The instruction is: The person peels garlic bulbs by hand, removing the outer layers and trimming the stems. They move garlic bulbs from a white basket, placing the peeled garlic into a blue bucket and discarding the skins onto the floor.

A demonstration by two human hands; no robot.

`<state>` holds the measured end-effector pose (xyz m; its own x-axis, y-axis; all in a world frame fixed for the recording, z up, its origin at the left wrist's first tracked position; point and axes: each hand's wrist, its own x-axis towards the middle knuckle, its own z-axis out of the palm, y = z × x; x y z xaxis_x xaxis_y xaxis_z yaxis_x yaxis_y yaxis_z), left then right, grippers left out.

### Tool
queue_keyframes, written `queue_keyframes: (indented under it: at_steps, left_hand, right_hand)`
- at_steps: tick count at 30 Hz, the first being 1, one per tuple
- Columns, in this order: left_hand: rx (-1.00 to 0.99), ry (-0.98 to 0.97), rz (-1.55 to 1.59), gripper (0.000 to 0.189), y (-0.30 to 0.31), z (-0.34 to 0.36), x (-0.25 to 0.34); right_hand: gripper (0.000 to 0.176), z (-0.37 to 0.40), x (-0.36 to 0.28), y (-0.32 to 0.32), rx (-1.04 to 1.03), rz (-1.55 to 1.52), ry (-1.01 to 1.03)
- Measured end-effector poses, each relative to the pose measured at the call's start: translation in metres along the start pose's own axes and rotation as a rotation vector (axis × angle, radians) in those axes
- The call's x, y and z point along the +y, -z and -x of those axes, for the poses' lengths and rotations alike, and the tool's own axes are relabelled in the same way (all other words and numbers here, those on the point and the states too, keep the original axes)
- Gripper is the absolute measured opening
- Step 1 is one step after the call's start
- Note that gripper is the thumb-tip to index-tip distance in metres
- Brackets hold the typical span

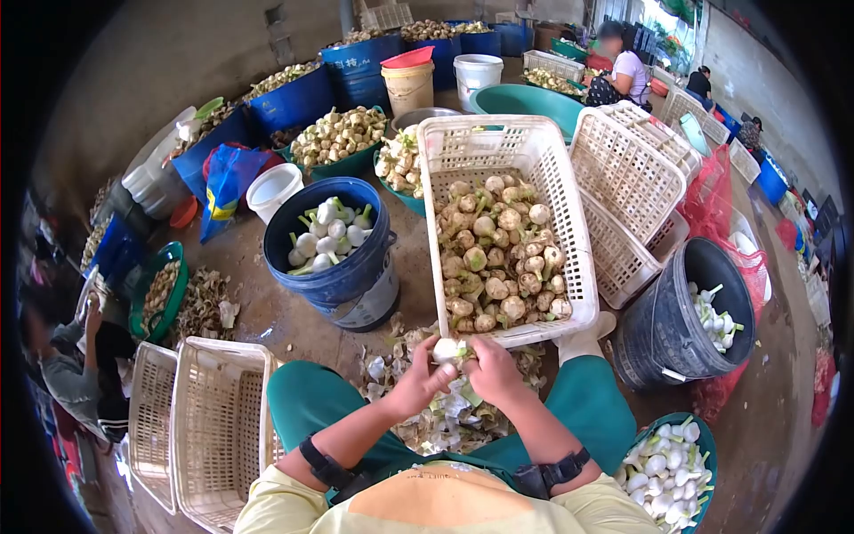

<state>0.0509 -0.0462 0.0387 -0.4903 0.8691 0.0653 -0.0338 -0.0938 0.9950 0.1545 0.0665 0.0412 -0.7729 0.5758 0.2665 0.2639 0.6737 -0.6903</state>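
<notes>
A pale, partly peeled bulb-like vegetable (446,350) with a green end is held between my two hands, just in front of the crate. My left hand (418,374) grips it from the left with bent fingers. My right hand (494,369) pinches at its greenish right side; whether a small tool is in these fingers I cannot make out. Right beyond them, a white plastic crate (583,267) stands tilted, holding many brown, unpeeled bulbs (498,240). Under my hands, peelings (454,414) lie between my knees.
White peeled bulbs fill a blue bucket (307,200) at left, a dark bucket (627,347) at right and a green basin (709,440) by my right knee. Crates (222,343) stand left, others (614,151) right. Other people (627,76) sit at the back and the left edge.
</notes>
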Motion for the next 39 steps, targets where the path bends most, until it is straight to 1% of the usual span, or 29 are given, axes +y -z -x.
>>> queue_keyframes:
  at_steps: [1,2,4,5,6,8,10,12,13,14,16,17,20,21,22,23,24,25,27,28,30,31,32,33,34,35,36,37,39]
  left_hand:
    - [-0.161,0.144,-0.077,0.056,0.010,0.005,0.007]
    - [-0.160,0.146,-0.079,0.056,0.017,0.003,0.010]
    - [-0.357,0.296,0.113,0.053,0.028,0.000,0.010]
    - [-0.410,0.347,0.226,0.050,0.031,0.000,0.010]
    - [-0.411,0.350,0.225,0.050,0.033,0.000,0.012]
    - [-0.458,0.329,0.190,0.050,0.033,0.001,0.021]
    - [-0.476,0.330,0.139,0.052,0.029,0.004,0.031]
    - [-0.544,0.413,0.093,0.056,0.028,0.007,0.033]
    - [-0.540,0.408,0.174,0.054,0.031,0.006,0.026]
    - [-0.540,0.409,0.173,0.054,0.030,0.006,0.019]
    - [-0.216,0.387,0.311,0.047,0.028,0.009,0.004]
    - [-0.232,0.332,0.314,0.039,0.033,0.005,-0.002]
    - [-0.189,0.349,0.496,0.035,0.041,0.005,-0.007]
    - [-0.202,0.332,0.608,0.035,0.044,0.003,-0.007]
    - [-0.196,0.330,0.606,0.035,0.044,0.002,-0.004]
    - [-0.084,0.346,0.591,0.034,0.041,0.000,0.002]
    - [0.025,0.358,0.576,0.034,0.039,-0.003,0.006]
    - [0.103,0.393,0.577,0.033,0.040,-0.005,0.006]
    - [0.110,0.400,0.555,0.032,0.045,-0.007,0.003]
    - [0.120,0.413,0.535,0.031,0.045,-0.008,0.001]
    - [0.121,0.439,0.548,0.029,0.039,-0.007,-0.007]
    - [0.117,0.392,0.484,0.028,0.037,-0.008,-0.015]
    - [0.112,0.337,0.421,0.027,0.033,-0.013,-0.017]
    - [0.104,0.337,0.423,0.027,0.032,-0.017,-0.018]
    - [0.193,0.286,0.381,0.025,0.032,-0.023,-0.017]
    - [0.286,0.235,0.338,0.023,0.033,-0.027,-0.014]
    - [0.382,0.187,0.294,0.022,0.035,-0.031,-0.012]
    - [0.395,0.123,0.260,0.021,0.037,-0.034,-0.009]
    - [0.281,0.100,0.129,0.022,0.031,-0.033,-0.004]
  right_hand:
    - [0.028,0.002,0.001,-0.004,-0.034,-0.140,-0.009]
    - [0.028,0.002,-0.001,-0.001,-0.035,-0.143,-0.009]
    - [0.027,0.001,-0.011,0.016,-0.395,-0.748,-0.314]
    - [0.027,-0.002,-0.015,0.025,-0.348,-0.552,-0.226]
    - [0.027,-0.002,-0.014,0.023,-0.347,-0.554,-0.228]
    - [0.028,-0.002,-0.005,0.016,0.023,0.007,0.146]
    - [0.028,-0.004,0.010,0.005,0.047,0.020,0.134]
    - [0.030,-0.006,0.006,0.003,0.086,-0.266,-0.212]
    - [0.030,-0.008,0.006,0.009,-0.063,-0.751,-0.573]
    - [0.030,-0.007,0.008,0.009,-0.063,-0.752,-0.574]
    - [0.035,-0.002,0.013,0.009,-0.141,-1.613,-0.494]
    - [0.041,0.001,0.016,0.007,-0.193,-1.711,-0.474]
    - [0.043,0.006,0.021,-0.004,-0.292,-1.829,-0.376]
    - [0.048,0.013,0.029,-0.011,-0.313,-1.684,-0.373]
    - [0.048,0.020,0.033,-0.021,-0.320,-1.687,-0.372]
    - [0.051,0.026,0.036,-0.030,-0.596,-0.952,-0.270]
    - [0.053,0.029,0.035,-0.033,-0.780,-0.193,-0.149]
    - [0.053,0.031,0.036,-0.035,-0.778,-0.189,-0.143]
    - [0.051,0.033,0.026,-0.031,-0.497,-0.156,-0.072]
    - [0.051,0.028,0.022,-0.029,-0.496,-0.154,-0.076]
    - [0.039,0.013,-0.003,-0.018,-0.367,-1.128,-0.323]
    - [0.028,0.008,-0.009,-0.017,-0.370,-1.317,-0.442]
    - [0.028,0.008,-0.006,-0.016,-0.360,-1.312,-0.442]
    - [0.026,0.011,-0.004,-0.018,-0.454,-1.258,-0.508]
    - [0.025,0.016,-0.001,-0.021,-0.551,-1.202,-0.573]
    - [0.018,0.024,-0.001,-0.030,-0.715,-1.038,-0.368]
    - [0.016,0.028,0.006,-0.030,-0.963,-0.613,-0.166]
    - [0.016,0.029,0.013,-0.031,-0.968,-0.613,-0.172]
    - [0.029,0.032,0.023,-0.026,-0.696,-1.172,-0.514]
